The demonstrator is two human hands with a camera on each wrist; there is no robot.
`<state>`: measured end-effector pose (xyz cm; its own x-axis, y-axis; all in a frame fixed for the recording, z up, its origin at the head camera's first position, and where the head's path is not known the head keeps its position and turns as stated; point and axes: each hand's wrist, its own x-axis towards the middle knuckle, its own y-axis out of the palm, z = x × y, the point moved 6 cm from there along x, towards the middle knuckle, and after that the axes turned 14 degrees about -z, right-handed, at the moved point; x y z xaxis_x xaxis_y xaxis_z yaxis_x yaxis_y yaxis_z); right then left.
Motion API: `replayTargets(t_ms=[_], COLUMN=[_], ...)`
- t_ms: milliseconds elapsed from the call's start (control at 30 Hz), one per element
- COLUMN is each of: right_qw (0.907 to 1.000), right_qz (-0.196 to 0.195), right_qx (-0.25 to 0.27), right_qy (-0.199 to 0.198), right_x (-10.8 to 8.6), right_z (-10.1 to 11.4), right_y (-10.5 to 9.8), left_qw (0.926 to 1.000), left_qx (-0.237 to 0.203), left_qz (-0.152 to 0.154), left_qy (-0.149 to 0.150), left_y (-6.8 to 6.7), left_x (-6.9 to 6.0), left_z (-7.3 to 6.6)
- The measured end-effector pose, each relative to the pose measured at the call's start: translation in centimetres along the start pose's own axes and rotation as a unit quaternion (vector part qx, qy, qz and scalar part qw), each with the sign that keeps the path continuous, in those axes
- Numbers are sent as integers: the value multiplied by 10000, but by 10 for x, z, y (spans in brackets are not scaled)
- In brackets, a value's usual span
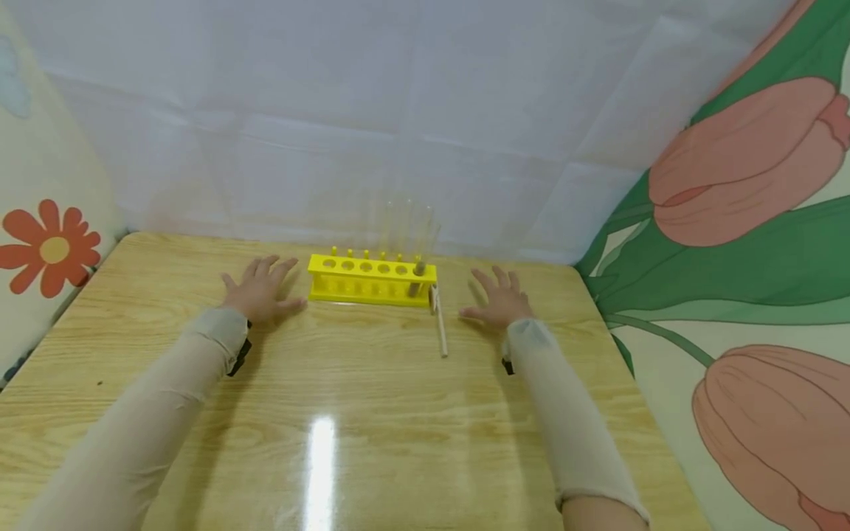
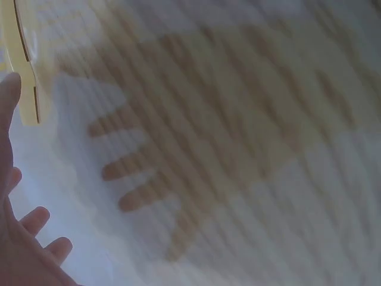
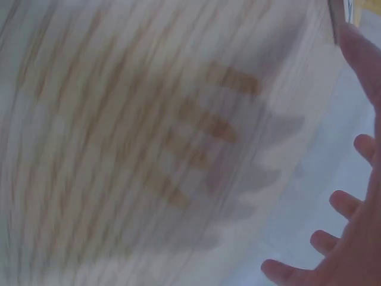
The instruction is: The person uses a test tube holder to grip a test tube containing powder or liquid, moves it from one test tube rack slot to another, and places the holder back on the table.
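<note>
Yellow tube rack [image 1: 372,275] between left hand [image 1: 259,295] and right hand [image 1: 502,304] — nearer the left, both spread wide, empty

Rack [image 1: 372,275] toward the table's [image 1: 372,383] far edge
Left hand [image 1: 260,293] to its left; to its right, a stick [image 1: 442,332] (and, beyond that, the right hand [image 1: 501,302]).

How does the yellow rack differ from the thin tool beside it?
The rack is bright yellow, while the tool has a pale handle. The rack is a broad frame with a row of round holes; the tool is slim and stick-like. The rack stretches side to side, whereas the tool's handle points toward the person. Both are on the tabletop, between the left hand and right hand.
</note>
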<state>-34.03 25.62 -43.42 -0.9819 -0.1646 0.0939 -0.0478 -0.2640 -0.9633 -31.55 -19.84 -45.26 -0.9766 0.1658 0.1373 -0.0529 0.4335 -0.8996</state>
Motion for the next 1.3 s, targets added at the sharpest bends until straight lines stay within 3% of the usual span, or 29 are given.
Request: replayTargets(t_ms=[233,433,633,767,1033,1300], right_qw=[9990,9964,9964,9935,9917,9927], right_qz=[-384,-162,16,3,-6,35], right_qx=[238,792,822,1109,1266,1123], right_qy=[24,252,201,238,220,445], right_x=[0,-1,-3,-6,-5,-5], right_z=[21,37,47,50,56,65], right_y=[2,7,14,18,25,28], left_qw=[9989,9952,9913,9868,9652,9550], left_qx=[-407,-851,-1286,-1606,-2536,-2803], left_qz=[-12,-163,-180,-205,-347,-150], left_qy=[235,448,217,7,-527,-953], left_y=[2,9,14,15,22,27], left_x=[0,7,12,12,15,15], left_z=[-16,-23,-28,-33,-36,-34])
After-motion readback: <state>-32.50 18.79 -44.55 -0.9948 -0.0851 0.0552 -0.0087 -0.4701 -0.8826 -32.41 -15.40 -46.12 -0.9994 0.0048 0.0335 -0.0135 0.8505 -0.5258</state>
